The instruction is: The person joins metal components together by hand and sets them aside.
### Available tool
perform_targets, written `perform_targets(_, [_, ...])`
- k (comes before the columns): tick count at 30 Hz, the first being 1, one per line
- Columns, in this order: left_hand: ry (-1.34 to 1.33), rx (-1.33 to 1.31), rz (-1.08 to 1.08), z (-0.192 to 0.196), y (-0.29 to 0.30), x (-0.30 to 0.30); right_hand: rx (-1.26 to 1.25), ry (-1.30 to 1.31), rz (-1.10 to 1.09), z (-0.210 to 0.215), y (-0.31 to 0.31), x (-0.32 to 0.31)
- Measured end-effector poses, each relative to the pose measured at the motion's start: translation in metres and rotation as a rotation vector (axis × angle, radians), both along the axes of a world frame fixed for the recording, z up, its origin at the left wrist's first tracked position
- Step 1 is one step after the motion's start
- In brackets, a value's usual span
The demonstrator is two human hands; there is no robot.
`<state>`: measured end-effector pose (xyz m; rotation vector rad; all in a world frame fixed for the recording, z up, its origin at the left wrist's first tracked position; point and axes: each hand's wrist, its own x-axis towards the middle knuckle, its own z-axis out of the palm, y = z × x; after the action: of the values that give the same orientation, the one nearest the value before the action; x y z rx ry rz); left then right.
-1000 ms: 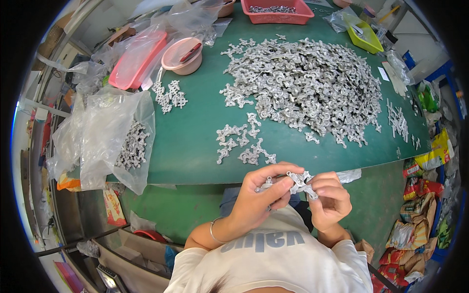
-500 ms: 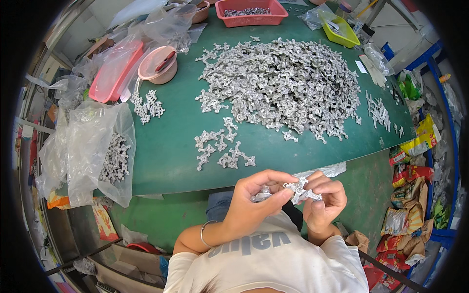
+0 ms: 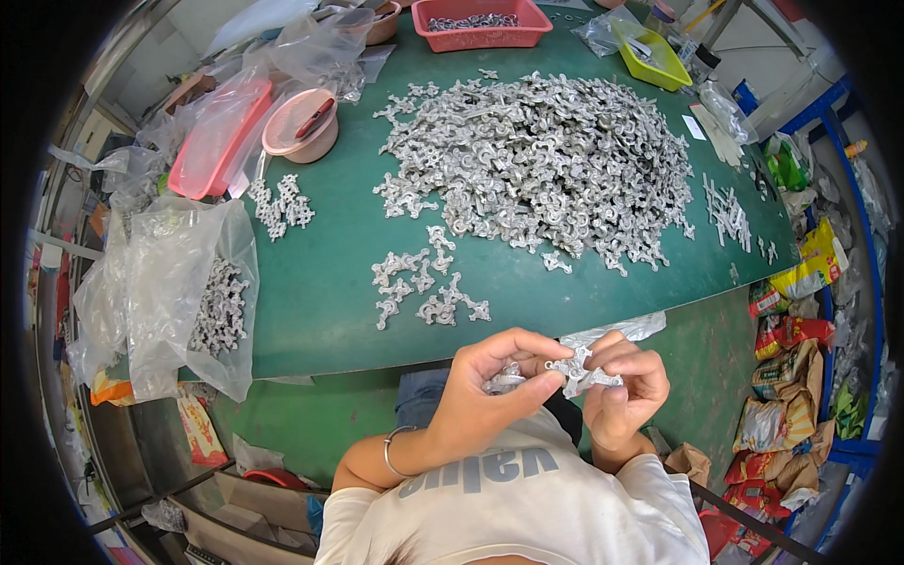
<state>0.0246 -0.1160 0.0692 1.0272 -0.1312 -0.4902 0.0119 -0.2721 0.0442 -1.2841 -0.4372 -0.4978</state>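
Between my two hands is a small silver cast metal part (image 3: 580, 371) with rounded arms and ring-like ends, held just off the table's near edge. My left hand (image 3: 496, 379) pinches one end between thumb and forefinger. More silver metal (image 3: 506, 379) shows inside the curl of its other fingers. The fingers of my right hand (image 3: 624, 388) are closed on the other end of the same part. Ahead on the green table (image 3: 330, 344) lies a big heap of like metal parts (image 3: 546, 165). A few loose parts (image 3: 414, 282) lie nearer, left of the heap.
At the left are an open clear plastic bag (image 3: 179, 292) of parts, a small group of parts (image 3: 281, 207), a pink bowl (image 3: 301, 141) and a pink tray (image 3: 212, 151). A red bin (image 3: 483, 36) and yellow basket (image 3: 653, 61) stand behind. Thin metal sticks (image 3: 725, 212) lie right.
The part between my hands has turned slightly. Both hands stay nearly in place, and the view has shifted a little.
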Motion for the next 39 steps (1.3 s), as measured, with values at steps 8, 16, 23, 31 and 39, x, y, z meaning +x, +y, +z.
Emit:
perform_targets(8, [0.049,0.034,0.079,-0.003,0.006,0.001,-0.057,0.059,0.006,-0.012,0.008,0.008])
perform_targets(16, [0.244,-0.083,0.824,-0.077,0.115,0.024,-0.271,0.585,0.018,-0.060,0.034,0.041])
perform_targets(23, [0.036,0.216,1.696,-0.121,0.290,0.034,-1.105,0.204,-0.083,-0.079,0.050,0.062])
perform_targets(31, [-0.075,0.403,0.960,-0.110,0.150,0.021,-1.080,0.363,-0.123,-0.108,0.038,0.063])
perform_targets(39, [-0.140,0.328,0.402,-0.067,0.048,0.003,-0.110,0.821,0.350,-0.053,0.034,0.044])
